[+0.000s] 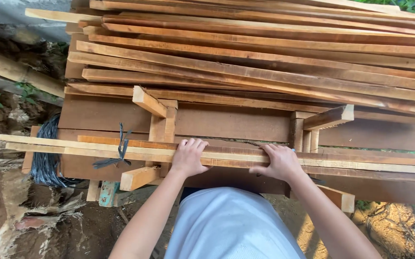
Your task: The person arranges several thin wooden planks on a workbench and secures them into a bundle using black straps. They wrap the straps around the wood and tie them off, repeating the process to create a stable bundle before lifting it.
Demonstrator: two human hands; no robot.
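- Our left hand (188, 158) lay palm-down on the bundle of long slats (226, 154); grip curled over the far edge, clamped on the wood
- Our right hand (280, 162) sat just beside it on the same bundle; fingers wrapped over the top, thumb on the near side; also clamped on it
- Bundle ran left to right across the view, resting on two wooden brackets: left bracket (157, 122), right bracket (313, 127)
- Dark cord (121, 148) was tied round the bundle, left of our left hand; loose ends hung down
- Behind the bundle: wide brown boards (226, 122), and above them a big stack of thin planks (265, 52), loosely piled, some skewed
- Coil of dark wire (47, 158) sat at the left end, partly under the slats
- Below: dirt ground (6, 211) with torn sacking (30, 223); pale bamboo pole (15, 69) upper left
- White shirt (231, 223) filled the bottom centre
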